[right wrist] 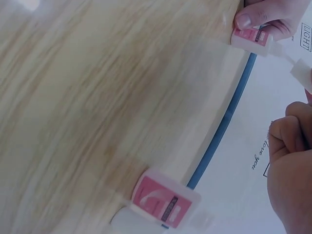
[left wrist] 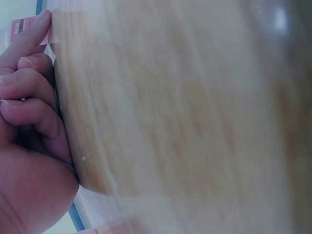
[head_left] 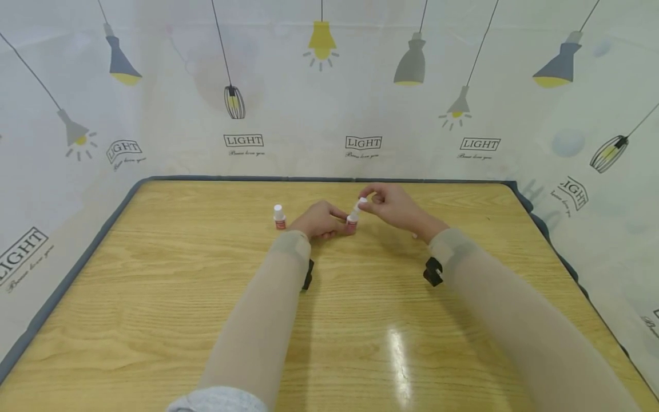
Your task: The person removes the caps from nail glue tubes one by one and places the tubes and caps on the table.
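My left hand (head_left: 320, 221) holds a small white bottle with a pink-red label (head_left: 352, 223) upright on the table, finger and thumb at its sides. Just above it, my right hand (head_left: 395, 207) pinches a white cap (head_left: 362, 202) between thumb and finger. In the right wrist view a thin pale stem links this cap (right wrist: 302, 73) and the bottle's neck; whether it is inside the neck cannot be told. Left of my left hand, a similar bottle (head_left: 280, 217) stands with its white cap on. Part of the label (left wrist: 23, 27) shows past my fingers in the left wrist view.
Another pink-labelled bottle (right wrist: 163, 200) stands near my right wrist, its top pale and see-through, with a white cylindrical piece (right wrist: 134, 222) beside it. My right arm mostly hides them from the head view. The wooden table (head_left: 360, 303) meets a printed backdrop (head_left: 298, 114) at its far edge.
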The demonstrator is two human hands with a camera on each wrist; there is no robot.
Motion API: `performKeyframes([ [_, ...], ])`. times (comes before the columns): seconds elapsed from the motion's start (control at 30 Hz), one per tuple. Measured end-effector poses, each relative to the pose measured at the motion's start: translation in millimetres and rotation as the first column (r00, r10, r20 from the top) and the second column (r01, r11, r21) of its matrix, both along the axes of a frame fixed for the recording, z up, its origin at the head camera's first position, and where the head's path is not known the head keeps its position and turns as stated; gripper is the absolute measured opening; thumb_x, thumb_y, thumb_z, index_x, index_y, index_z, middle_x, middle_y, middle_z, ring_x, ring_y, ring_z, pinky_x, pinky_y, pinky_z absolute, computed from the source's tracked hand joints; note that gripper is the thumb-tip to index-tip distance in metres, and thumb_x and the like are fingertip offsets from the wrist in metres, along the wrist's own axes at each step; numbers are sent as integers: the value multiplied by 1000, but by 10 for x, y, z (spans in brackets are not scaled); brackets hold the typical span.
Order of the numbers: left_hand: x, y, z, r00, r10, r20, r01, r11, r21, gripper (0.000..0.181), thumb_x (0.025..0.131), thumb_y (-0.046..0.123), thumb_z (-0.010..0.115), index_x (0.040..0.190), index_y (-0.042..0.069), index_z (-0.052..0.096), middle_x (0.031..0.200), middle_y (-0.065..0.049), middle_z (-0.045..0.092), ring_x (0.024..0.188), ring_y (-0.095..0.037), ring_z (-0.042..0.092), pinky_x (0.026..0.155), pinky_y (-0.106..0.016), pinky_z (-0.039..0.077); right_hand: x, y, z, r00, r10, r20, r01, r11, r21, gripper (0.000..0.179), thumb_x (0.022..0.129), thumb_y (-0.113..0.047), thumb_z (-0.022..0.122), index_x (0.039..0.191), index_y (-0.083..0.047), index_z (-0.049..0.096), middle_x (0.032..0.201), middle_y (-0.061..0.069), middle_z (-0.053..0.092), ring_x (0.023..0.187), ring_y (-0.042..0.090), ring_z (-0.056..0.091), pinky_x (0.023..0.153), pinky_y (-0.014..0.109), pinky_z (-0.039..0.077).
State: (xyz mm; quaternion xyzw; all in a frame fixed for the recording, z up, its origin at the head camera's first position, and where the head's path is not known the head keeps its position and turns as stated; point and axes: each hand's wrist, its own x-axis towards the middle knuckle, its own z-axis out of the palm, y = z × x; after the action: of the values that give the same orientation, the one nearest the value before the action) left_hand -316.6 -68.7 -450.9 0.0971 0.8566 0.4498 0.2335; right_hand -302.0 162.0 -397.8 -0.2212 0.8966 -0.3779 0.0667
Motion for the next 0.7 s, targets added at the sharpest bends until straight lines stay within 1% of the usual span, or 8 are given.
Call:
performKeyframes([
  [0.3,18,10,15,1000,10,3,-10,1000,-1,44,89,37,89,128,21,79,54,4,57,45,-6,42,47,-22,35,29,101,-20,1000,-4,-26,4,1000,10,23,105,-29,71,120,-11,70,59,-7,33,52,12,29,53,28,29],
  [0.5,27,12,24,1000,10,8,-10,1000,4,43,90,35,88,129,22,79,54,4,56,45,-6,42,47,-22,35,47,152,-17,999,6,-40,-5,1000,20,20,104,-28,71,117,-13,70,60,-6,35,52,12,30,52,27,29],
  [0.6,22,16,21,1000,12,7,-12,1000,7,42,90,34,88,129,21,79,53,4,56,45,-6,42,47,-22,35,38,180,-31,999,13,-46,-10,999,49,19,104,-29,72,116,-14,71,61,-6,37,52,12,31,51,26,29],
  [0.7,18,18,15,1000,12,3,-12,1000,3,42,89,34,88,128,20,79,52,4,55,45,-6,42,47,-22,35,29,204,-46,998,36,-58,-29,992,125,20,103,-29,73,115,-13,72,61,-5,39,51,11,32,51,26,30],
])
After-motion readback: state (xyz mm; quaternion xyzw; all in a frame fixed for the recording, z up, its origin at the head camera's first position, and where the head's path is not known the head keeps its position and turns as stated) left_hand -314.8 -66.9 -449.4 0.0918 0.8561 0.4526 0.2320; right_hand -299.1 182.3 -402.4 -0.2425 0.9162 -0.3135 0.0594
